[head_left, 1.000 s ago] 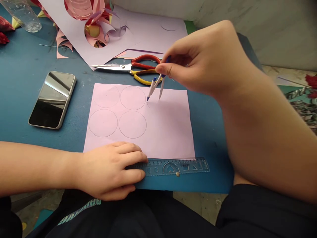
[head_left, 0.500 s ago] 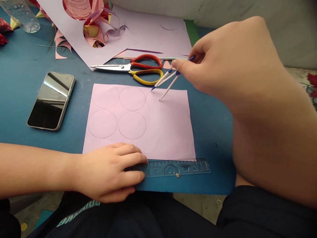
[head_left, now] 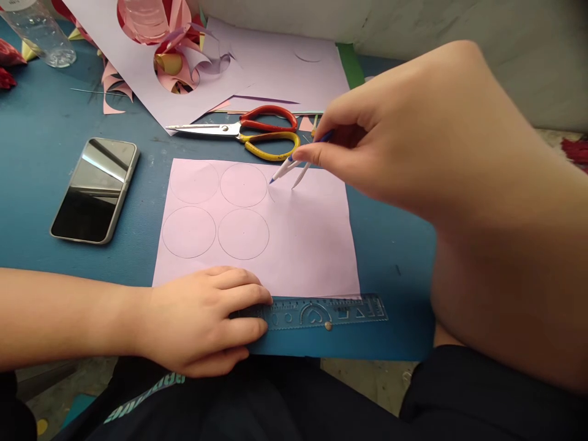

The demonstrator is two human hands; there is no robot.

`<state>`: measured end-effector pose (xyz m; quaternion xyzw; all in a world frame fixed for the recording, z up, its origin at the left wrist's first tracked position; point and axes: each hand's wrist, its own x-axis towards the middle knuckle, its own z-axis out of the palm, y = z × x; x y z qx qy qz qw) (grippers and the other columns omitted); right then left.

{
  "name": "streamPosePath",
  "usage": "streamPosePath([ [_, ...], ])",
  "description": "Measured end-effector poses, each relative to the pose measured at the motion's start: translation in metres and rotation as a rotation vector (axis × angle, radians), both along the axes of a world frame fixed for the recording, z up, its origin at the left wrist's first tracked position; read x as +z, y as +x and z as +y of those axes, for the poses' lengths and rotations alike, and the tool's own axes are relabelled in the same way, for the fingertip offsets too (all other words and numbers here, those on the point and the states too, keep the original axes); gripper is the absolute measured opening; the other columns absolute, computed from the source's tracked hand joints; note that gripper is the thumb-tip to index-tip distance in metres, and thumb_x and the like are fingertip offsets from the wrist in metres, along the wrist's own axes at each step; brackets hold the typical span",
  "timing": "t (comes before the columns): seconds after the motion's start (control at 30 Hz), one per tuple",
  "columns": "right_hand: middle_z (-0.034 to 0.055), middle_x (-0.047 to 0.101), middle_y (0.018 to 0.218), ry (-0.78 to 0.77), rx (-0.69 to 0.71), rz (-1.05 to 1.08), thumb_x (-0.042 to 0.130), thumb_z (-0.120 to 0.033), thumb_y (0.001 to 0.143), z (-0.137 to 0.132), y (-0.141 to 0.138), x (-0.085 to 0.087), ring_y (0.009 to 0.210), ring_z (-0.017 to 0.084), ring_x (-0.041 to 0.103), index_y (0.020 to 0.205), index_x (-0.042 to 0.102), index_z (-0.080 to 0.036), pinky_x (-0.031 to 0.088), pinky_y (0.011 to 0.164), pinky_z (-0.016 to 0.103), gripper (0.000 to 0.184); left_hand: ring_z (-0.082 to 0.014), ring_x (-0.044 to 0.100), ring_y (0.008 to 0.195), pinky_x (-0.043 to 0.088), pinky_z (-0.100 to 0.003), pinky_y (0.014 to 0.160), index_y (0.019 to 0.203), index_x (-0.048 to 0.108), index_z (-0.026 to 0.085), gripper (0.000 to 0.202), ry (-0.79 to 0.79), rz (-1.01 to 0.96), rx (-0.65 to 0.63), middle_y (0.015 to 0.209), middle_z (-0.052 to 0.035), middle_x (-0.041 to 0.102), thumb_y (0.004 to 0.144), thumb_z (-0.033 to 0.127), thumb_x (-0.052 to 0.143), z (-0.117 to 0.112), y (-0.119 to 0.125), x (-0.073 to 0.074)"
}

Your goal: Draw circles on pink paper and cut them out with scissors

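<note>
A pink sheet of paper (head_left: 312, 257) lies on the blue table, with several pencil-drawn circles on its left and middle parts. My right hand (head_left: 367, 141) pinches the top of a white and blue compass (head_left: 301, 169) above the sheet's upper right. One compass leg meets the paper; the blue-tipped leg is by a short arc beside the upper middle circle. My left hand (head_left: 215, 318) lies flat, fingers spread, over the sheet's lower edge and the left part of a clear plastic ruler (head_left: 356, 311). The ruler runs along the paper's bottom edge.
Red-and-yellow-handled scissors (head_left: 234, 130) lie just behind the sheet. A phone (head_left: 95, 191) rests to the left. Farther back are a pale sheet with cut-out holes (head_left: 138, 92), curled paper scraps (head_left: 113, 89) and a clear plastic bottle (head_left: 43, 37). A wall (head_left: 436, 37) stands behind the table.
My right hand has turned and moved left and slightly down, tilting the compass. Its blue-tipped leg has swung down and left along the arc. My left hand stays on the ruler.
</note>
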<state>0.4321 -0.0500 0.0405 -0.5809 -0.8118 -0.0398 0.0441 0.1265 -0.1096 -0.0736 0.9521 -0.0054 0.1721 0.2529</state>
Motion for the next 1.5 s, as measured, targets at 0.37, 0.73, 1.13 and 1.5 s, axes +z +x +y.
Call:
streamPosePath([
  [0.37,0.0029,0.066,0.066,0.014,0.144,-0.107,0.085,-0.032,0.112,-0.010,0.015,0.002,0.066,0.028,0.061,0.078,0.075,-0.028,0.043,0.065,0.046,0.036,-0.0376,0.084,0.127,0.076,-0.050,0.105,0.132,0.087,0.015,0.023,-0.011,-0.004,-0.006,0.145,-0.0212,0.090,0.120,0.029,0.074,0.000,0.002,0.001],
  [0.73,0.0091,0.085,0.085,-0.048,0.026,-0.093,0.076,-0.040,0.120,-0.002,0.000,0.002,0.083,0.040,0.080,0.105,0.094,-0.030,0.053,0.078,0.052,0.026,-0.0364,0.084,0.128,0.076,-0.050,0.108,0.133,0.087,0.016,0.023,0.002,0.010,-0.001,0.146,-0.0219,0.092,0.121,0.030,0.072,0.001,0.000,0.002],
  [1.13,0.0060,0.084,0.083,0.005,0.062,-0.127,0.081,-0.034,0.121,0.001,-0.002,-0.005,0.081,0.034,0.079,0.119,0.098,-0.026,0.050,0.077,0.045,0.019,-0.0377,0.085,0.129,0.076,-0.051,0.109,0.134,0.086,0.015,0.023,-0.005,0.015,0.000,0.148,-0.0219,0.090,0.119,0.029,0.075,0.000,0.002,0.001],
  [1.5,0.0118,0.088,0.090,-0.048,0.021,-0.171,0.076,-0.030,0.120,0.001,-0.008,0.000,0.085,0.036,0.078,0.123,0.099,-0.021,0.048,0.080,0.044,0.026,-0.0364,0.084,0.130,0.077,-0.051,0.110,0.135,0.084,0.017,0.022,0.006,0.023,0.000,0.149,-0.0227,0.091,0.120,0.029,0.073,0.001,0.000,0.003],
])
